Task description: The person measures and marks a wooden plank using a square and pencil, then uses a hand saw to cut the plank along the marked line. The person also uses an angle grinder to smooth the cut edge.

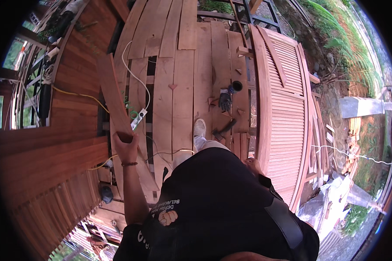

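My left hand (127, 151) is wrapped around the lower end of a long reddish wooden board (112, 91). The board tilts up and away, alongside the wooden wall on the left. At my right side, my right hand (251, 165) shows only in part beside the long edge of a slatted wooden shutter panel (287, 115). Its fingers are mostly hidden, and whether it touches the panel is unclear. Close to the held board, a white power strip (138, 118) with a pale cable lies on the plank floor.
Loose planks with gaps form the floor (183, 87). Ahead lie a dark glove (224, 102), a black round container (236, 86), a dark tool (224, 128) and wood scraps. A yellow cord (80, 94) crosses at left. Offcuts and plastic sheeting (331, 202) lie right.
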`<action>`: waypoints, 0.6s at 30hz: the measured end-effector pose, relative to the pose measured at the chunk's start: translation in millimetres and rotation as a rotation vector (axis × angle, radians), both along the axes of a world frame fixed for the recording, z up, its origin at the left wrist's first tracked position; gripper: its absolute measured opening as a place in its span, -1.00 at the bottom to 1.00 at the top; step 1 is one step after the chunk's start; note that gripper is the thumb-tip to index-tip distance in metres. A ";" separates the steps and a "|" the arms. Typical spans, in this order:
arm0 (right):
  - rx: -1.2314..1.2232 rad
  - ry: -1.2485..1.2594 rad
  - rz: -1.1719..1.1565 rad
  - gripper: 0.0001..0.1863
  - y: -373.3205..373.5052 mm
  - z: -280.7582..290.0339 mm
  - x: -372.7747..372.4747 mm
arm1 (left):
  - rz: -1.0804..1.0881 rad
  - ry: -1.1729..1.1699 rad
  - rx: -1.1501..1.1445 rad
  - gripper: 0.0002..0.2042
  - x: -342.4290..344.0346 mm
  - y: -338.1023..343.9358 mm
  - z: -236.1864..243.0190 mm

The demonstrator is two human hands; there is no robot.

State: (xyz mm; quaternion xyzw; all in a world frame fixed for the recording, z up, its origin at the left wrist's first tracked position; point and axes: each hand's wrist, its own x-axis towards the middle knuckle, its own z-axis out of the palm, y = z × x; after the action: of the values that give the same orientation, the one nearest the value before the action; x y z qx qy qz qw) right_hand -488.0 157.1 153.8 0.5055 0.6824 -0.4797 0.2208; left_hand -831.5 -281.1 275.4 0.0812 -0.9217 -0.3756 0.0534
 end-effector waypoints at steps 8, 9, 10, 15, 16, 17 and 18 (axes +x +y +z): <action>0.045 0.108 -0.406 -0.84 54.1 -48.7 -85.0 | -0.295 -0.088 0.059 -0.24 -100.6 54.5 25.1; 0.009 0.125 -0.460 -0.84 56.0 -63.5 -71.6 | -0.334 -0.104 -0.084 -0.20 -116.7 71.1 28.5; -0.040 0.159 -0.505 -0.83 56.1 -76.4 -85.5 | -0.389 -0.011 -0.119 -0.15 -133.7 73.3 19.6; 0.075 0.245 -0.488 -0.73 -31.4 -22.6 -194.5 | -0.684 -0.162 -0.059 -0.12 -239.7 111.4 44.3; 0.098 0.216 -0.525 -0.73 -52.7 -31.5 -195.5 | -0.767 -0.106 -0.071 -0.12 -259.0 124.6 41.4; 0.121 0.178 -0.573 -0.72 -72.3 -35.5 -195.3 | -0.860 -0.054 -0.074 -0.12 -275.8 134.5 38.7; 0.032 0.120 -0.610 -0.72 -94.7 -29.9 -201.8 | -0.957 -0.001 -0.068 -0.11 -291.6 146.3 34.3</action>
State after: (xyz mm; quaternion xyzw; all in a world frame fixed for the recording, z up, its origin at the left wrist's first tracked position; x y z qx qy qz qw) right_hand -689.8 62.4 123.8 0.6612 0.5185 -0.5419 0.0179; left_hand -1123.1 -134.8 309.7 -0.3537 -0.8674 -0.3277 -0.1233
